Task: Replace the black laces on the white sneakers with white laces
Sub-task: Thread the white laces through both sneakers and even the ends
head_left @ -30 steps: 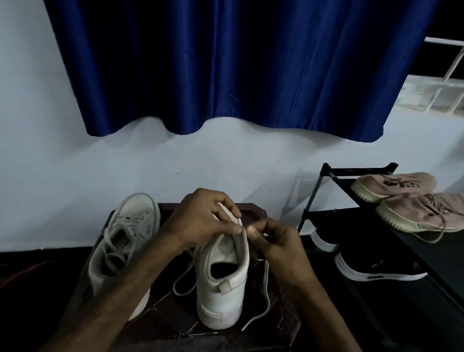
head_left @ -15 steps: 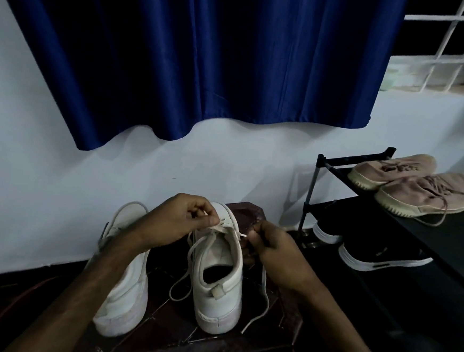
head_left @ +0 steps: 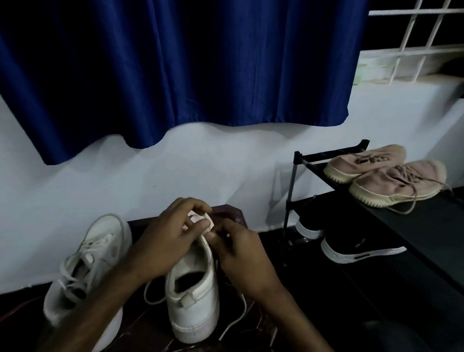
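Observation:
Two white sneakers stand on a dark wooden stool (head_left: pixel 227 214), heels toward me. The right sneaker (head_left: pixel 195 298) has a white lace (head_left: pixel 235 319) whose loose ends trail off both sides onto the stool. My left hand (head_left: pixel 170 237) is closed over the front of this sneaker, pinching the lace near the toe end. My right hand (head_left: pixel 240 253) pinches the lace just beside it, fingertips nearly touching the left hand's. The eyelets under my fingers are hidden. The left sneaker (head_left: pixel 90 273) stands beside it, laced in white.
A black shoe rack (head_left: pixel 427 219) stands close on the right, with a pair of tan shoes (head_left: pixel 391 180) on top and black shoes (head_left: pixel 358 249) below. A white wall lies right behind the stool. A blue curtain (head_left: pixel 179 60) hangs above.
Both hands have moved forward along the right sneaker toward its toe and come closer together. The camera view has shifted, so the whole scene sits lower and more to the right.

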The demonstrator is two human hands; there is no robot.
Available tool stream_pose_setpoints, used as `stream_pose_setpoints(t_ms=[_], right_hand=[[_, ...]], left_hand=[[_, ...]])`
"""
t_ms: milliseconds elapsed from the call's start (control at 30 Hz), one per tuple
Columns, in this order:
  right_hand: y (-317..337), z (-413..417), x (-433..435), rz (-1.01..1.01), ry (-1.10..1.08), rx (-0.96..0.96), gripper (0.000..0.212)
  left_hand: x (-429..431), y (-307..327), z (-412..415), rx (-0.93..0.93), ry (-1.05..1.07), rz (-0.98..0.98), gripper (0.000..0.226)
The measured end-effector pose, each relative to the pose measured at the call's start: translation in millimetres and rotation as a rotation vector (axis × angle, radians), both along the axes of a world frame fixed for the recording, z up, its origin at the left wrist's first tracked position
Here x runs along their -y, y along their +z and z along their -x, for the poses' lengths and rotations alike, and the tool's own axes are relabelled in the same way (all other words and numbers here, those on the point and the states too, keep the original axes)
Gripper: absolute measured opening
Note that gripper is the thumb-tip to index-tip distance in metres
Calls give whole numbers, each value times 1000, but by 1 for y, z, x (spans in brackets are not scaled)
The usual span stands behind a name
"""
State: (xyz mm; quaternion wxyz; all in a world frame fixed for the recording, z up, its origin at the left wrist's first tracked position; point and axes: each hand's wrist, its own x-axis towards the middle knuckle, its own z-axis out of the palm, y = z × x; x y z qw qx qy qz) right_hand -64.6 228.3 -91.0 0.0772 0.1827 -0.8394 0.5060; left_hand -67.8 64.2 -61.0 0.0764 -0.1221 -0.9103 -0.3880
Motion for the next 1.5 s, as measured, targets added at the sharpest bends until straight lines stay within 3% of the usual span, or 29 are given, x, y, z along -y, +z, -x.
stream_pose_setpoints(t_ms=[133,300,433,633,800,933,1167,1300,1500], right_hand=[[4,-1,-8,-74,-10,1,15],[5,8,-37,104,231,355,18],[5,12,-59,-89,338,423,12],[18,11,-33,96,215,239,27],[7,8,-10,174,197,136,12],[1,12,-18,12,167,72,12],[15,20,-69,-319,467,309,22],[15,24,-49,-101,259,233,40],[6,21,-13,0,262,65,33]], left_hand=[[-12,-20,-30,-111,151,-68,48],[-1,-42,-44,-86,383,-263,43],[-8,-49,-47,-2,395,-469,26],[-3,-57,-45,-135,451,-421,32],[-8,-58,-45,-211,519,-435,38],[-11,-58,-43,-285,576,-422,46],[-8,-61,-40,-366,597,-411,53],[-9,-61,-39,-378,604,-426,54],[-9,-61,-39,-367,615,-439,55]])
